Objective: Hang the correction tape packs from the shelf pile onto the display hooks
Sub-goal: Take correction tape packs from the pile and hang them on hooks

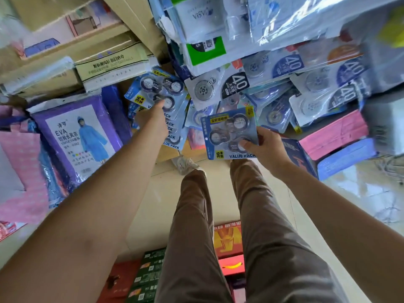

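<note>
- Right hand [267, 150], centre right of the frame: grips a blue card-backed correction tape pack [228, 132] by its lower right corner. The thumb lies on the front, over the clear blister at the lowest tape. The other fingers are curled behind the card's right edge.
- The held pack is in the air at mid-frame, just below the shelf pile and above the tan trousers [218, 215]. It is slightly tilted, with its printed face to the camera.
- Look of the held pack: blue card, clear plastic blister, three round dark dispensers with pale centres set in a triangle. There is a yellow "36" tag at lower left, "VALUE PACK" along the bottom edge and a yellow strip label near the top.
- Left hand [153, 120], centre left: reaches up to an overlapping row of matching blue packs [172, 84]. Its fingertips [162, 103] touch the front pack's blister at the lowest dispenser. The back of the hand faces the camera, so I cannot tell whether the thumb pinches the card.
- The "VALUE PACK" edges of that row step down one under another, just right of the left hand.
- Shelf pile of jumbled blister packs [258, 90], upper centre to right: pale grey round dispensers, dark labels reading "40".
- Purple raincoat packet [74, 136] at left, cardboard boxes [109, 66] at upper left.
</note>
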The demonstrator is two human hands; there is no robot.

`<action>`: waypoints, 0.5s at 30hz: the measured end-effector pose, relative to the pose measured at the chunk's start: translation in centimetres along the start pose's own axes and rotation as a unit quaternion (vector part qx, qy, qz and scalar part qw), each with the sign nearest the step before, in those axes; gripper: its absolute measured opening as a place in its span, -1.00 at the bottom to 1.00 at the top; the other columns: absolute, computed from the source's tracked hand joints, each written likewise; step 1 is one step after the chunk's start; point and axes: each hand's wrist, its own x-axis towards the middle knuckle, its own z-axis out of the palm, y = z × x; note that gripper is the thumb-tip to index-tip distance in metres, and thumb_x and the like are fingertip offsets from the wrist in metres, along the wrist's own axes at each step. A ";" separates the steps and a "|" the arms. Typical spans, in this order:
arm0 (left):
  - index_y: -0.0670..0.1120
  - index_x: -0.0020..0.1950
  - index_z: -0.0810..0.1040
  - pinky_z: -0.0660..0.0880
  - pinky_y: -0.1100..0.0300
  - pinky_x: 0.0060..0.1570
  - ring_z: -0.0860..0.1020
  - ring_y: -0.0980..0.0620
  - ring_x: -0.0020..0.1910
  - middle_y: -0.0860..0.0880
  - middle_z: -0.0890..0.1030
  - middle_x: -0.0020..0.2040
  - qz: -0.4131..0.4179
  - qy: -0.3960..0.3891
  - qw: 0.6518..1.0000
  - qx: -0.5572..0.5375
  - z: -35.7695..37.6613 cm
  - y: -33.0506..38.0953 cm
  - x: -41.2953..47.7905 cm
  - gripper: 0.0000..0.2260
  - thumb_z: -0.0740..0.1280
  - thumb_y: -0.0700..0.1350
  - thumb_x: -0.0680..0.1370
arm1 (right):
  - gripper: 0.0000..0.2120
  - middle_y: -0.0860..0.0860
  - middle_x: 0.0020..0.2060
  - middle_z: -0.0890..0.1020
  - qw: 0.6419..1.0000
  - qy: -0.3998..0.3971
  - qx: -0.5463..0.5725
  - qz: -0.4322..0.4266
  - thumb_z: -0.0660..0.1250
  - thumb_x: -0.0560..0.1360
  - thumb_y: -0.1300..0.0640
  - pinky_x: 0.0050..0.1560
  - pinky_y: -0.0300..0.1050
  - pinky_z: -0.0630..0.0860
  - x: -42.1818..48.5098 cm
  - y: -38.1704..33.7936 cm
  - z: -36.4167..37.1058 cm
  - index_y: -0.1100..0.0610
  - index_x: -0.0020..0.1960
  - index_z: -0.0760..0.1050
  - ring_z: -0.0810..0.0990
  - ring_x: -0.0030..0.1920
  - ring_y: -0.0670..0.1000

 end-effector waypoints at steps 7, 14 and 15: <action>-0.08 0.55 0.27 0.54 0.02 0.07 0.55 -0.07 0.23 -0.02 0.48 0.38 0.009 -0.027 1.000 0.001 1.5 1.4 0.5 -0.28 0.49 0.07 0.48 | -0.78 0.08 -0.25 0.65 0.999 0.035 -0.026 -0.018 0.51 0.46 0.12 -0.36 -0.27 0.51 -1.3 -0.7 -3.6 0.25 -0.05 0.57 0.55 -0.34 -0.12; -0.13 0.19 0.52 0.56 0.10 -0.09 0.62 -0.11 -0.06 0.02 0.58 -0.04 0.155 0.039 0.987 0.029 -2.4 -0.2 -6.2 -0.49 0.60 0.01 0.35 | -0.76 0.23 -0.27 0.60 0.999 0.037 0.010 -0.021 0.46 0.49 0.11 -0.28 -0.19 0.41 -2.2 -3.2 -6.1 0.29 -0.05 0.54 0.46 -0.33 -0.08; -0.13 0.16 0.53 0.52 0.15 -0.14 0.61 -0.11 -0.06 0.04 0.58 -0.09 0.185 0.039 0.980 0.056 -3.4 -0.4 -6.8 -0.53 0.59 -0.01 0.36 | -0.77 0.22 -0.27 0.60 0.999 0.034 0.015 -0.022 0.46 0.48 0.10 -0.28 -0.17 0.40 -2.5 -3.8 -6.3 0.27 -0.05 0.54 0.45 -0.32 -0.06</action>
